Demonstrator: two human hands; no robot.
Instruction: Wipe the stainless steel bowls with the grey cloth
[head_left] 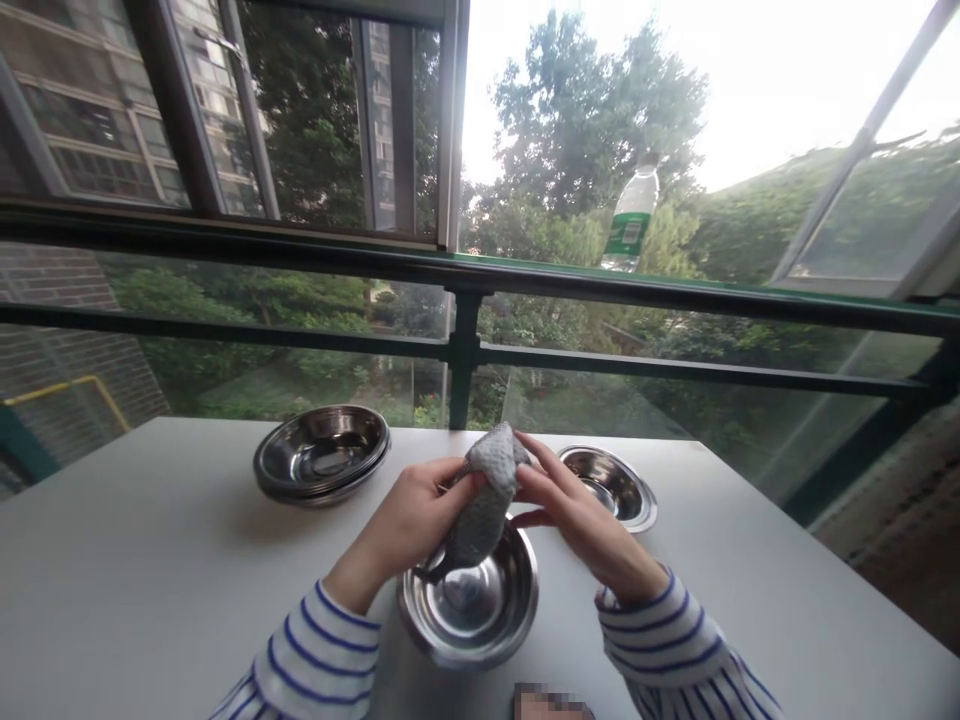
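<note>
Both hands hold a grey cloth (pixel 486 500) above a steel bowl (pixel 469 612) that stands on the white table (pixel 150 570) in front of me. My left hand (pixel 405 530) grips the cloth from the left with curled fingers. My right hand (pixel 574 515) pinches the cloth's top right side, its other fingers stretched along it. The cloth's lower end hangs into the bowl. Both sleeves are white with blue stripes.
A stack of steel bowls (pixel 322 465) sits at the back left of the table. A single smaller steel bowl (pixel 611 485) stands at the back right, just behind my right hand. A plastic bottle (pixel 631 215) stands on the green window rail (pixel 675 292).
</note>
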